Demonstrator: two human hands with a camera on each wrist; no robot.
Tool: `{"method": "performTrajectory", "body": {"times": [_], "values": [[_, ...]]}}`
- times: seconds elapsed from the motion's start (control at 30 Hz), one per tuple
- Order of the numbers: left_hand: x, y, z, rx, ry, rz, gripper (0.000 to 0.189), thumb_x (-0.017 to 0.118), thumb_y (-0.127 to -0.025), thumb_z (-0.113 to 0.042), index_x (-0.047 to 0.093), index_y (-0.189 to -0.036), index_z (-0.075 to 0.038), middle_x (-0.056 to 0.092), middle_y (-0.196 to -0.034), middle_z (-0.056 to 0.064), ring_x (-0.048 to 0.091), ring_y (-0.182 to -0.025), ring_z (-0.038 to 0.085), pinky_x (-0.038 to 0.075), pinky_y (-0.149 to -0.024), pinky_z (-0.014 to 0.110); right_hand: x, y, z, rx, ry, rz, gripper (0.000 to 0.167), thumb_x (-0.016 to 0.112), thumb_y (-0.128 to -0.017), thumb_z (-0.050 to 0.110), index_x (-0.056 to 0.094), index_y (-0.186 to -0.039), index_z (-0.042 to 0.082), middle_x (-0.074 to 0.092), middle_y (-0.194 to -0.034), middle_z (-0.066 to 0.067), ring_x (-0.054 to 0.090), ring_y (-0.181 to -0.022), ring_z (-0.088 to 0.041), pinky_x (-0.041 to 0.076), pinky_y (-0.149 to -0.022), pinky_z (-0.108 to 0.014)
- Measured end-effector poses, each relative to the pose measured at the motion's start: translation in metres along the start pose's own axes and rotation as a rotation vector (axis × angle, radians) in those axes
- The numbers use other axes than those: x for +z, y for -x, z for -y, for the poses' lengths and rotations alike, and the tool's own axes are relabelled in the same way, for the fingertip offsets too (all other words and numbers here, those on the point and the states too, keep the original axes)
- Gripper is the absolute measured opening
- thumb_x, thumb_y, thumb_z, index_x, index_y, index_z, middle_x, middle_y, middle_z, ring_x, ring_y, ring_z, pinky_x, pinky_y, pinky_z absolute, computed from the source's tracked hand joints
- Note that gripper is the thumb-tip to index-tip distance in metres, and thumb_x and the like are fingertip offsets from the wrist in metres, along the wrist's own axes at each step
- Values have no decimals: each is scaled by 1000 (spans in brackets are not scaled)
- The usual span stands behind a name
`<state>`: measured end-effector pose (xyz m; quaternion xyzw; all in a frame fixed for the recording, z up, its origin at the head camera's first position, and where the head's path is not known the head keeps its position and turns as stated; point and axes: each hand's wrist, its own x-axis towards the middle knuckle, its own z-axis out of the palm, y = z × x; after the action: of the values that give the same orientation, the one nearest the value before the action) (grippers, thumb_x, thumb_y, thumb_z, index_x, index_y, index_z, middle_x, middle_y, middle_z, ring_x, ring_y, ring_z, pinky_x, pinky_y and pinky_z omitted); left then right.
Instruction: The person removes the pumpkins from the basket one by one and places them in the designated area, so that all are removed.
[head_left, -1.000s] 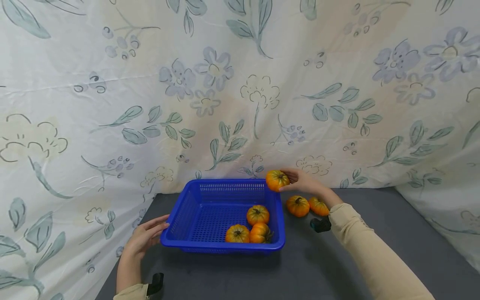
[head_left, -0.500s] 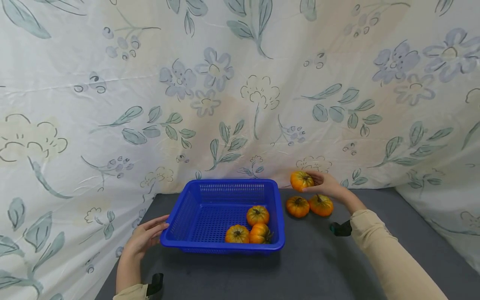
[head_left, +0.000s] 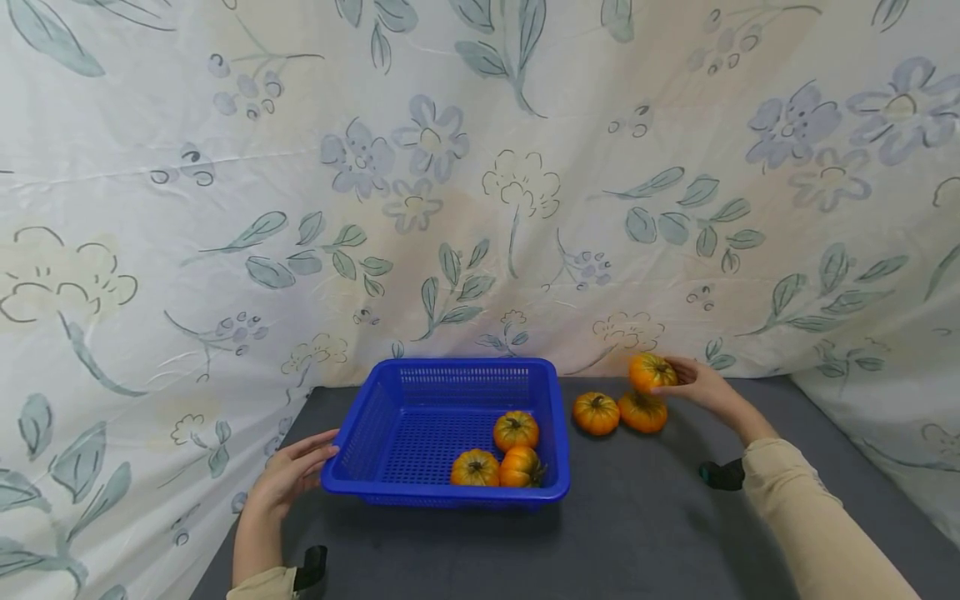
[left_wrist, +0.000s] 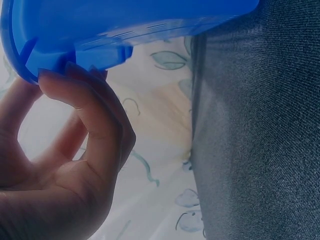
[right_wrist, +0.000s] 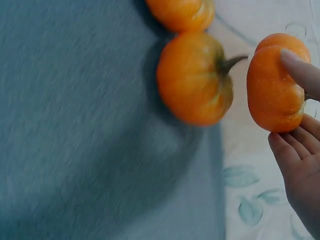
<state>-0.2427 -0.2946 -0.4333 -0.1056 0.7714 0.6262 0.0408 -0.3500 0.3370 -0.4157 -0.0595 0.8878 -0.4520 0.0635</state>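
A small orange pumpkin (head_left: 651,372) is held by my right hand (head_left: 705,388), above the table at the back right. In the right wrist view the thumb lies on one side of this pumpkin (right_wrist: 276,85) and the fingers on the other. Just below it a second pumpkin (head_left: 643,414) sits on the table, beside a third pumpkin (head_left: 596,414). My left hand (head_left: 288,473) is at the left rim of a blue plastic basket (head_left: 442,492). From the left wrist, curled fingers (left_wrist: 102,125) grip the basket's rim. Three pumpkins (head_left: 516,431) lie in the basket's right part.
The basket stands on a dark grey table (head_left: 600,533). Behind it hangs a floral cloth (head_left: 480,208), which also covers the left and right sides. A black strap piece (head_left: 722,475) sits at the right wrist.
My right hand has carried its pumpkin rightward from the basket's back right corner, then lowered it over the right-hand pumpkin on the table. The left hand and basket stay put.
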Motion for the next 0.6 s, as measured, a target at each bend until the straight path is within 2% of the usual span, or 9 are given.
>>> {"method": "performTrajectory", "body": {"times": [0.13,0.3,0.6], "values": [[0,0,-1,-13,0,-10,68,72,-89,-31,44,-146,-5,67,-116,-8,67,-93,6,53,-81,31,-5,5,-13,53,24,-16,101,72,-88,38,9,-153,-8,11,-156,-36,16,-143,-54,23,-112,-63],[-1,0,-3,-38,-1,-23,71,74,-86,-33,45,-145,-6,66,-114,-10,67,-92,5,54,-81,30,-8,11,-28,62,29,-26,99,71,-88,35,10,-152,-10,12,-154,-39,17,-142,-56,23,-111,-64],[1,0,-4,-39,-14,-30,72,74,-86,-35,45,-145,-6,65,-122,-4,66,-94,6,54,-81,30,-11,18,-51,160,71,-74,102,70,-87,42,11,-152,-9,14,-153,-39,18,-141,-55,23,-112,-63]]}}
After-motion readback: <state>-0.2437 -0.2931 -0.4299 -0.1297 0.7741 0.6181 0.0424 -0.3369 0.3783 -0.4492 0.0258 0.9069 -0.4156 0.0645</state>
